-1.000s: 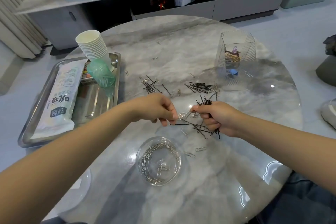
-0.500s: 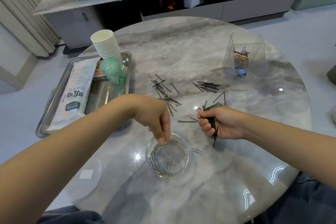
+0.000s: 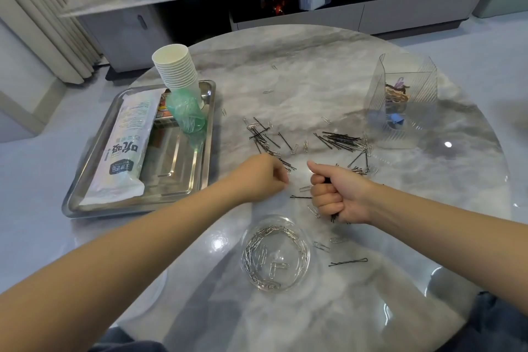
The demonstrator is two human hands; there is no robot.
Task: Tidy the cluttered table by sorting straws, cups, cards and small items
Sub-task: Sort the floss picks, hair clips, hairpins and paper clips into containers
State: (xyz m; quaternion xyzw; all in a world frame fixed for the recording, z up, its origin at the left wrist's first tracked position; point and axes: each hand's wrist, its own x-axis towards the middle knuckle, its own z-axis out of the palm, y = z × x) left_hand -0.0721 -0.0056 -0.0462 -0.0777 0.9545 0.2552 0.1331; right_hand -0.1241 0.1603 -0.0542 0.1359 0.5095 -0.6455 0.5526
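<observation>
A round glass dish holding several silver paper clips stands near the table's front edge. My right hand is a fist around a bundle of black hairpins, whose ends poke out below it. My left hand lies just left of it, fingers curled down onto the table beside a scatter of loose hairpins and clips. What its fingertips hold is hidden. A second hairpin pile lies farther right. Single hairpins and paper clips lie around the dish.
A metal tray at the left carries a straw pack, a stack of paper cups and a green bag. A clear ribbed box with hair ties stands at the right. Behind the table stands a low cabinet.
My left hand has moved from over the glass dish back up to the loose pins and clips. My right hand keeps its hairpin bundle, almost in place.
</observation>
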